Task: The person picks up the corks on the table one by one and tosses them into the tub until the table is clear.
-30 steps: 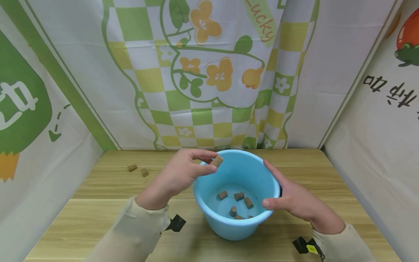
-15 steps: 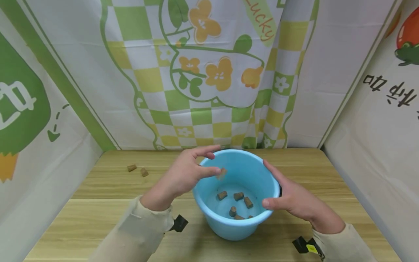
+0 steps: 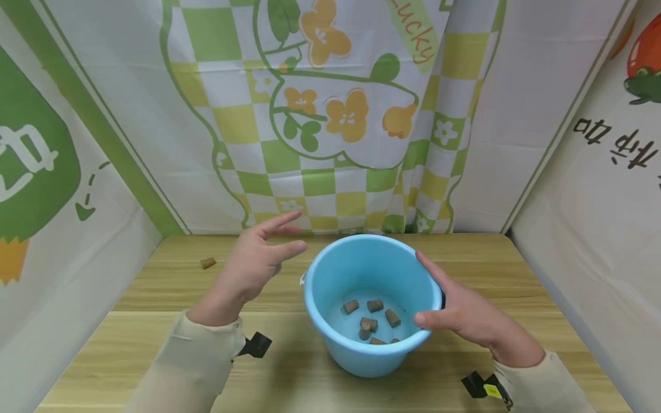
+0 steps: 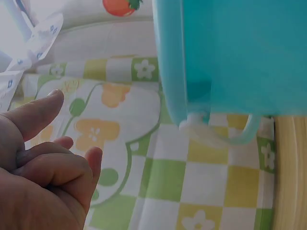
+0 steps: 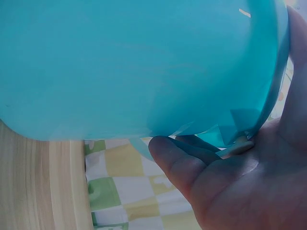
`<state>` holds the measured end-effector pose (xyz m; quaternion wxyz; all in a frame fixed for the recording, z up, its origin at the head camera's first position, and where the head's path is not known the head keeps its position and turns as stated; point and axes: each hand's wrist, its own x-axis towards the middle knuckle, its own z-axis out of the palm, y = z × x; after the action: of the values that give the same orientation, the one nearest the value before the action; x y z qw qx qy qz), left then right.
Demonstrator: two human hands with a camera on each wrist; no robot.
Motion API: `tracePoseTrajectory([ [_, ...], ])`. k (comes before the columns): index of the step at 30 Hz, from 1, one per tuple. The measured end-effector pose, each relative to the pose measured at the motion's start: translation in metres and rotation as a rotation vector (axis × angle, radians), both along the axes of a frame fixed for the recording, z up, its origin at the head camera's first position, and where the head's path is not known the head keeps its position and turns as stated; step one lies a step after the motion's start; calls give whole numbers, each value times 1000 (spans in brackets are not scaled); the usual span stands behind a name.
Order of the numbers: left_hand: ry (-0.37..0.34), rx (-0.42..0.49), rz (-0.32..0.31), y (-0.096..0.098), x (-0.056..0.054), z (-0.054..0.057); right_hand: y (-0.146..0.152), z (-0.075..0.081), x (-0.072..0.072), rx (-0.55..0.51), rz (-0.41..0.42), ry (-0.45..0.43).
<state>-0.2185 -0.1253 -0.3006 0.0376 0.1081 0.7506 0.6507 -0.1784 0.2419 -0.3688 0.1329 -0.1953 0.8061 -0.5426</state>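
Observation:
A light blue bucket (image 3: 361, 364) stands upright on the table, with several brown corks (image 3: 392, 317) lying on its bottom. My right hand (image 3: 459, 310) grips the bucket's right rim, thumb over the edge and fingers against the outer wall, as the right wrist view also shows. Left of the bucket, my left hand (image 3: 248, 261) hovers above the table, holding nothing, with thumb and index finger extended. In the left wrist view its other fingers (image 4: 72, 167) are bent. One loose cork (image 3: 208, 263) lies on the table beyond the left hand.
The wooden table (image 3: 155, 355) ends at a hanging checkered cloth (image 3: 320, 183) behind. Printed white walls (image 3: 594, 218) close in both sides. A pale handle (image 4: 235, 139) hangs from the bucket's side in the left wrist view.
My left hand has let go of a cork, which dropped into the bucket, and has moved left. It now covers one of the two table corks. The right hand has stayed put.

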Motion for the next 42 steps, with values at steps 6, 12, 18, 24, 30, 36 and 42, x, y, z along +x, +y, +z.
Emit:
tracePoseTrajectory([
  [6, -9, 107, 66, -37, -8, -3, 0, -1, -1, -9, 9, 2],
  [12, -61, 279, 83, -82, -15, -7, 1, -2, -1, -15, 10, 0],
  [18, -133, 376, 132, -119, -25, -28, 2, -2, -1, -15, 12, -4],
  [24, -305, 431, 211, -139, -34, -59, 2, -2, -1, -25, 19, -9],
  [30, -435, 383, 326, -153, -46, -99, 1, -2, -1, -21, 24, 11],
  [36, -496, 144, 386, -170, -50, -144, 1, -2, -1, -11, 24, 19],
  [42, -511, 11, 383, -181, -51, -163, 1, -1, -1, -1, 17, 14],
])
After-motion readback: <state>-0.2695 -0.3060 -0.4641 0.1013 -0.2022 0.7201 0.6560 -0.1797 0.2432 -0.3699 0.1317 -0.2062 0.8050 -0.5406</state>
